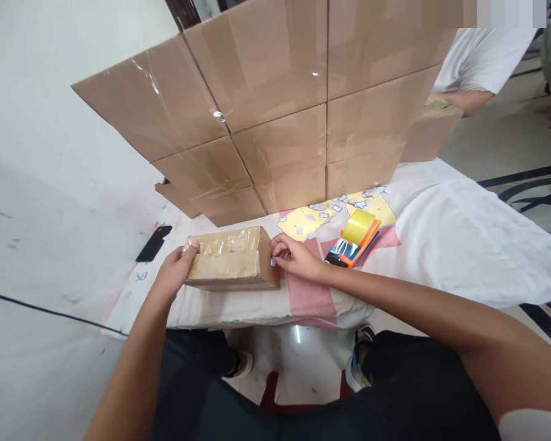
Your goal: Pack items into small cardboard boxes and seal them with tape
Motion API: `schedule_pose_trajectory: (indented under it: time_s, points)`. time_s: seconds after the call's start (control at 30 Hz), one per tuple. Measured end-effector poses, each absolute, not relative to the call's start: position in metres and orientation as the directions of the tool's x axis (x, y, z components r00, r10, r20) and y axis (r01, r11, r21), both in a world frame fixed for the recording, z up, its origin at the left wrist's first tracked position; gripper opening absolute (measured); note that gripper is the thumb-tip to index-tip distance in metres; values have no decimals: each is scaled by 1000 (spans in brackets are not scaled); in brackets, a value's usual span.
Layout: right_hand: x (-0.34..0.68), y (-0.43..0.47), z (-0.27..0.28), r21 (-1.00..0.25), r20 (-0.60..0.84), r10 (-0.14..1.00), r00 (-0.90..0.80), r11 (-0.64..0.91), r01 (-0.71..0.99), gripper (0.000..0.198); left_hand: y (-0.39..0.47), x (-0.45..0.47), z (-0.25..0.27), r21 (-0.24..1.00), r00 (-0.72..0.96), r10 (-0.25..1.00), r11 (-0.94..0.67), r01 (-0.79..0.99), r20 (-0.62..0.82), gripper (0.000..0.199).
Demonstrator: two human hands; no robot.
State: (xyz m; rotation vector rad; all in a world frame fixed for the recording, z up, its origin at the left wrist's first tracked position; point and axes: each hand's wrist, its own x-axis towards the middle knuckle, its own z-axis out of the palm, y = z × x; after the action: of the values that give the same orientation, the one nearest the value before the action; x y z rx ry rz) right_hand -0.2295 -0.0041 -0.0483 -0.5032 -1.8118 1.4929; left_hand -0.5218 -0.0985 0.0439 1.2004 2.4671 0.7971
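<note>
On cloth point(459, 245), a box point(229, 254) stretches sideways, left hand point(174, 271) clasping it, right hand point(299, 258) pinching something small point(273, 261).

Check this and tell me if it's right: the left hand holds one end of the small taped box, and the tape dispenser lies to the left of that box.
Wrong side: the head view shows the tape dispenser lying to the right of the small taped box. The left hand does hold one end.
</note>
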Motion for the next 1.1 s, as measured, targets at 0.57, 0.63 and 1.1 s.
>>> schedule_pose_trajectory:
  time_s: [0.57, 0.63, 1.1]
  points:
    - [-227, -8, -56, -828, 473, 611, -635, 554, -85, 21, -103, -524, 40, 666, -600, 800, 436, 605, 22, 47]
    - [-227, -4, -56, -815, 494, 640, -588, 576, -58, 35, -104, -523, 40, 660, -587, 809, 422, 622, 36, 46]
    - [-233, -31, -61, -934, 303, 676, -672, 352, -67, 39, -118, -495, 17, 666, -660, 328, 111, 738, 676, 33]
